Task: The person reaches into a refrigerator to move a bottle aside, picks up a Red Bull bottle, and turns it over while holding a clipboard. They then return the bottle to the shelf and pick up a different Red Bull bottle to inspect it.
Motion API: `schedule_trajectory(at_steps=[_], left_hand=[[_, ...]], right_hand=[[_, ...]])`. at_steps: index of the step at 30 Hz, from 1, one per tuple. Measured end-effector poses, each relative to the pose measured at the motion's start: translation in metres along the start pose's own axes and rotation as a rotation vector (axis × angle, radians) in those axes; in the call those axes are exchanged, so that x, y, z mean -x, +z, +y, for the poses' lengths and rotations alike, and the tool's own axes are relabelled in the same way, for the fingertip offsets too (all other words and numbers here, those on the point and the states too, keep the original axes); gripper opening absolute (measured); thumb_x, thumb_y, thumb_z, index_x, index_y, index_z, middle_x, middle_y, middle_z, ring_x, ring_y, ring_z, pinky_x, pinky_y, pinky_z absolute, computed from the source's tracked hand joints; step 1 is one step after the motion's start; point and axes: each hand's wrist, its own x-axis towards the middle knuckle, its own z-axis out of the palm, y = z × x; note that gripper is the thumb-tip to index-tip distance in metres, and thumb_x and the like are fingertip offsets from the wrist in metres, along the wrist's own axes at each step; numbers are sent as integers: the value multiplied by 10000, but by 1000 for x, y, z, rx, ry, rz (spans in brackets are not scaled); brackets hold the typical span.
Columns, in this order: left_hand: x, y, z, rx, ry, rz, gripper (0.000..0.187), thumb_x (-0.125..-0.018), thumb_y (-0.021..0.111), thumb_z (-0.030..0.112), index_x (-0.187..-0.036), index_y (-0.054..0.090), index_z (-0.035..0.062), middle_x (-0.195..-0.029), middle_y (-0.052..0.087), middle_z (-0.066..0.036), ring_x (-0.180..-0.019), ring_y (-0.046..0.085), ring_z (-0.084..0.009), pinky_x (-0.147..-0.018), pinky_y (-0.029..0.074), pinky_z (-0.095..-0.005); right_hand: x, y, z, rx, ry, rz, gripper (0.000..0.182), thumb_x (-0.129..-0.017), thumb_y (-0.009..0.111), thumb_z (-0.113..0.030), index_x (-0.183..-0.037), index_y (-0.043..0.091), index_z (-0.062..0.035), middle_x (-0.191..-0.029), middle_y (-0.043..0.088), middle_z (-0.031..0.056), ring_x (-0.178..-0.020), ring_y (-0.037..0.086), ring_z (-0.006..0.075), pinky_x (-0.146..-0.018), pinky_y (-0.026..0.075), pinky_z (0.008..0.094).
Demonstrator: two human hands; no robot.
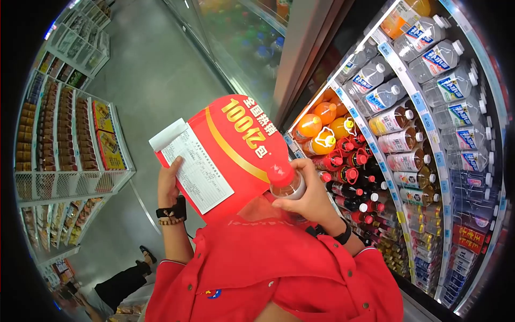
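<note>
My left hand (169,185) grips the left edge of a red cardboard sign (214,126) with large yellow and white Chinese lettering. Its thumb presses on a pad of printed forms (199,166) lying on the sign, with the top sheet folded back and handwriting on it. My right hand (311,192) is closed around a bottle with a red cap (281,175), held tilted in front of my chest over the sign's lower right edge. The bottle's label is mostly hidden by my fingers.
To my right stands an open drinks cooler with water bottles (439,59), orange drinks (324,114) and red-capped bottles (351,174). A glass door (236,37) is ahead. Stocked shelves (70,129) line the left. Another person's leg (126,279) shows at lower left.
</note>
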Motion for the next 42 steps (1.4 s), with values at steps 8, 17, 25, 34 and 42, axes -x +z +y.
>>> schedule_trajectory(at_steps=[8,17,25,34,42], left_hand=[[3,2,2,-11,-11,-3,449,-846,590,122,-1222,422,-58,-1148,560,-166,-969,600,-246,-819,502,-347],[0,-1,-1,33,-26,-10,475,-841,606,128,-1239,419,-51,-1162,555,-161,-992,589,-241,-833,492,-338],[-3,-5,-5,34,-9,-10,447,-841,608,131,-1212,448,-61,-1139,572,-150,-975,595,-230,-838,483,-337],[-7,-2,-4,34,0,-22,440,-842,604,123,-1204,447,-74,-1132,573,-162,-945,608,-232,-807,500,-333],[-5,2,-3,8,-6,6,403,-846,596,128,-1170,473,-76,-1099,587,-171,-933,615,-241,-788,511,-340]], right_hand=[[-6,9,3,407,-133,68,691,-582,822,-263,-1102,416,-61,-1007,537,117,-947,562,306,-776,463,369],[-14,10,26,203,-57,107,675,-608,811,-240,-1133,447,-21,-1068,509,132,-994,542,266,-847,439,343],[-20,-10,22,-238,108,79,566,-672,751,-203,-1135,481,-21,-1059,579,71,-948,577,162,-847,449,310],[-21,5,35,-866,226,15,531,-749,663,-208,-1186,424,-21,-1064,557,131,-961,591,259,-841,486,393],[-19,-3,26,-903,267,64,478,-812,494,-274,-1194,409,0,-1091,564,169,-984,580,297,-885,450,428]])
